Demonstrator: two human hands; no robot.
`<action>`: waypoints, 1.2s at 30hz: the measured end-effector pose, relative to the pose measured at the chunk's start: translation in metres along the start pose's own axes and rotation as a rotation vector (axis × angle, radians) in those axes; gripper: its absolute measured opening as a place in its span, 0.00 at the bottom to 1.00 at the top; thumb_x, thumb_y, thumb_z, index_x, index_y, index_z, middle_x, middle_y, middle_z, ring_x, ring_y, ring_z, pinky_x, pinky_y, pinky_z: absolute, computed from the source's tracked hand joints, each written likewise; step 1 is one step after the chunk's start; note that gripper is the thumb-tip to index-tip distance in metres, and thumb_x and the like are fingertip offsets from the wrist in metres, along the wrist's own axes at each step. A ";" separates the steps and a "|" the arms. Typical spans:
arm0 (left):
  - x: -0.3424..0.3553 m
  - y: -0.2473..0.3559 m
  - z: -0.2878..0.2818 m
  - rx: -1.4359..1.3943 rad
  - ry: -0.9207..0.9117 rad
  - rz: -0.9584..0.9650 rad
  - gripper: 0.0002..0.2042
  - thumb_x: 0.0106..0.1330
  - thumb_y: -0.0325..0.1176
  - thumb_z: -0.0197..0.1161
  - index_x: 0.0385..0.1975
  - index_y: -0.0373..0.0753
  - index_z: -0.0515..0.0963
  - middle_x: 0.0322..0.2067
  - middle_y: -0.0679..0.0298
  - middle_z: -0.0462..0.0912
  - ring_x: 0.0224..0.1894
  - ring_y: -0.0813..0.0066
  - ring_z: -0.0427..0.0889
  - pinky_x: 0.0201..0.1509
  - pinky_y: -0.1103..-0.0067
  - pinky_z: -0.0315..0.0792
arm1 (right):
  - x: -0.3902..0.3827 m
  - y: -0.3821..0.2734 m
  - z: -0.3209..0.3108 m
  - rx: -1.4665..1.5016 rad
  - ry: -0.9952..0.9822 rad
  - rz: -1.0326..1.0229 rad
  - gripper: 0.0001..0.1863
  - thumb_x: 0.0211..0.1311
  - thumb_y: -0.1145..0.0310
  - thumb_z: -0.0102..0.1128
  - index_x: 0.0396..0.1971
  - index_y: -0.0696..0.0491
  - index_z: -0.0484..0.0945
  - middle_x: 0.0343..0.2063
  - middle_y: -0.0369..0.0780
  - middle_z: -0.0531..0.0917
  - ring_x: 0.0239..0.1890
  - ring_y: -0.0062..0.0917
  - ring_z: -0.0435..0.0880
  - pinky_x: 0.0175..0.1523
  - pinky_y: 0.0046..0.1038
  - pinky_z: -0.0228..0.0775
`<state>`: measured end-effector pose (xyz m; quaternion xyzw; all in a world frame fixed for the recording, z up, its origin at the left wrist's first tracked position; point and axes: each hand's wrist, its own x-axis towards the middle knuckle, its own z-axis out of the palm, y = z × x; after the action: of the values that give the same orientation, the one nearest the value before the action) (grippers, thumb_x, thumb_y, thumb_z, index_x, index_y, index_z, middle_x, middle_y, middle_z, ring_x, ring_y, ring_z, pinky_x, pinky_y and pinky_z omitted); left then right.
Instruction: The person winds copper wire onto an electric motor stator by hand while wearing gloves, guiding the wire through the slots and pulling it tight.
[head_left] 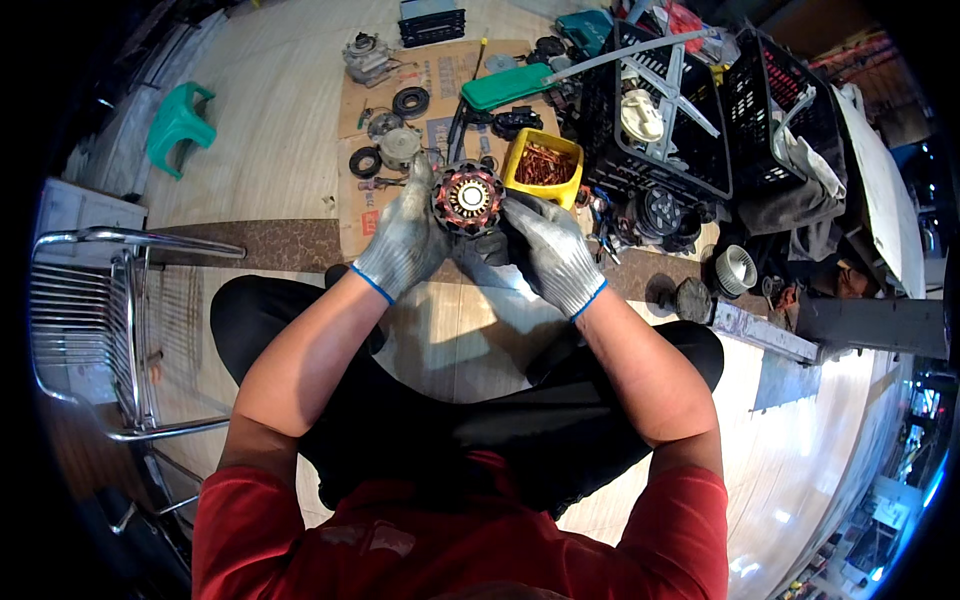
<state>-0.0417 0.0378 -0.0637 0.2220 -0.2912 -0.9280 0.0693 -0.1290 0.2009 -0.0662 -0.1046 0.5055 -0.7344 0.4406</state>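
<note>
Between my two gloved hands I hold up a round motor part (470, 197), with a ring of copper windings around a bright centre. My left hand (408, 225) grips its left side, fingers wrapped round the edge. From the right, my right hand (553, 245) closes on the other side, its dark-stained fingers partly hidden behind the part. Just beyond the right hand stands a yellow container (545, 165) full of copper scraps. A pale round metal piece (399, 148) and a black ring (366, 162) lie on the cardboard beyond the left hand.
Flattened cardboard (355, 215) carries loose parts, another black ring (410, 102) and a metal housing (369, 60). A green-handled tool (507, 88) lies across it. Black crates (655, 160) stand at right. A green stool (181, 128) and metal chair (130, 340) are left. A white fan wheel (735, 270) sits right.
</note>
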 end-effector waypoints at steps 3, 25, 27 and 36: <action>0.001 -0.001 -0.004 -0.029 -0.078 -0.013 0.34 0.72 0.62 0.44 0.62 0.34 0.64 0.56 0.50 0.75 0.56 0.59 0.78 0.64 0.60 0.73 | -0.003 -0.002 0.002 0.020 -0.003 0.007 0.17 0.70 0.73 0.55 0.55 0.62 0.74 0.46 0.41 0.82 0.44 0.23 0.83 0.51 0.24 0.77; 0.005 0.001 -0.012 0.055 -0.117 -0.003 0.37 0.74 0.63 0.32 0.62 0.33 0.68 0.55 0.52 0.76 0.57 0.63 0.78 0.60 0.65 0.77 | -0.005 0.003 0.010 -0.088 0.006 0.008 0.15 0.70 0.71 0.57 0.52 0.61 0.75 0.38 0.40 0.84 0.33 0.23 0.84 0.39 0.24 0.79; 0.006 0.001 -0.016 0.045 -0.137 0.024 0.38 0.74 0.64 0.31 0.63 0.34 0.68 0.56 0.53 0.76 0.57 0.63 0.78 0.60 0.65 0.77 | -0.007 0.000 0.014 -0.051 0.002 0.042 0.15 0.69 0.71 0.57 0.53 0.61 0.74 0.38 0.40 0.84 0.33 0.24 0.85 0.39 0.25 0.79; 0.006 0.002 -0.017 0.055 -0.146 0.036 0.39 0.73 0.66 0.33 0.63 0.34 0.67 0.56 0.54 0.76 0.56 0.64 0.78 0.60 0.65 0.77 | -0.013 -0.006 0.022 0.047 0.010 0.123 0.17 0.70 0.71 0.57 0.54 0.62 0.73 0.40 0.41 0.84 0.34 0.24 0.85 0.39 0.25 0.79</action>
<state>-0.0397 0.0257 -0.0770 0.1502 -0.3247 -0.9320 0.0586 -0.1119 0.1967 -0.0468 -0.0593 0.4960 -0.7181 0.4846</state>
